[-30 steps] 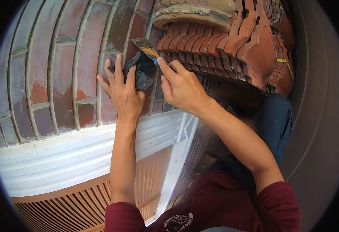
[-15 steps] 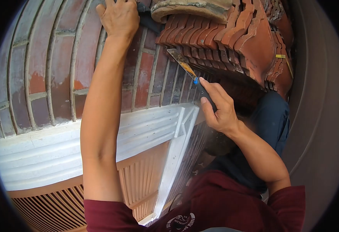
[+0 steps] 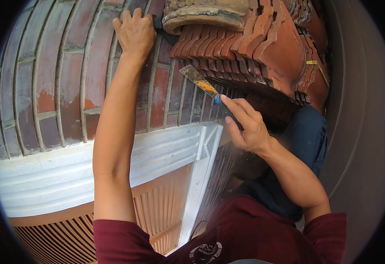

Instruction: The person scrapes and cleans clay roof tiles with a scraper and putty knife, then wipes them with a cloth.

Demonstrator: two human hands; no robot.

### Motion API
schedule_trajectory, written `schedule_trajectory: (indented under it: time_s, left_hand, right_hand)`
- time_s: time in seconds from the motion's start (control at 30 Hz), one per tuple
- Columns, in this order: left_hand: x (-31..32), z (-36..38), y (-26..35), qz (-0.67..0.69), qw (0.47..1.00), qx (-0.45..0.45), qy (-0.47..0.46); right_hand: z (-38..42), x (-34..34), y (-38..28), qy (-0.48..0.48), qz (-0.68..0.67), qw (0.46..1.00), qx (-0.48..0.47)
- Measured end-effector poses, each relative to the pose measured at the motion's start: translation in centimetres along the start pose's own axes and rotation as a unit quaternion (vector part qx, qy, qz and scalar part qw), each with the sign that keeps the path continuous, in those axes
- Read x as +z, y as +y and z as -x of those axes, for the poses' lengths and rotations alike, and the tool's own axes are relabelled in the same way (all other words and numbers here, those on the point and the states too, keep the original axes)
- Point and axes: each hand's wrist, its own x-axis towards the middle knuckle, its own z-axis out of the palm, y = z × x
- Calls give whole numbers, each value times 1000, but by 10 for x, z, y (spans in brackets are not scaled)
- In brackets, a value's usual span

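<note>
My right hand (image 3: 248, 125) is closed round the dark handle of a putty knife (image 3: 200, 82). A blue band sits where the handle meets the blade, and the flat blade carries orange-brown stains. Its tip points up and left, overlapping the brick wall just below the stacked roof tiles (image 3: 227, 46). With its arm stretched out, my left hand (image 3: 135, 33) is up at the brick wall (image 3: 69, 70), back towards me and fingers curled. A dark object (image 3: 158, 22) shows beside its fingers; what that hand grips is hidden.
A curved, weathered clay piece (image 3: 205, 17) lies on top of the tile stack. White moulding (image 3: 56, 171) runs below the bricks, over brown louvred panels (image 3: 157, 211). My bent knee (image 3: 306, 136) is close to the tiles, and a plain grey surface (image 3: 359, 145) lies right.
The view has shifted slightly, so my left hand and the bricks appear lower. The putty knife blade has tilted flatter and moved a little down and left; both hands keep their hold.
</note>
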Motion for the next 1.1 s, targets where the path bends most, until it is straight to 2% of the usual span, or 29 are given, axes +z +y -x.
schedule_trajectory:
  time_s: [0.2,0.37,0.5,0.6,0.83,0.93,1.0,1.1]
  left_hand:
    - [-18,57,-3,36,999,-23,-27]
    - [2,2,0,5,998,-46,34]
    - [6,21,-2,-11,999,-31,23]
    - [6,42,-3,32,992,0,119]
    - [12,8,-1,21,993,2,115]
    - [0,37,-1,27,998,16,61]
    - [-5,62,0,31,998,7,58]
    - [-8,51,2,45,997,-13,61]
  right_hand:
    - [0,-5,-4,-4,-5,1000,6]
    - [4,-3,2,-1,20,1000,16]
    - [6,-4,-2,-10,12,1000,26]
    - [4,-5,-5,-17,3,1000,26]
    - [7,-10,-1,1,17,999,30]
    - [5,-14,-5,-1,15,999,31]
    - [3,-15,-7,-3,11,1000,27]
    - [4,-20,-6,2,18,999,28]
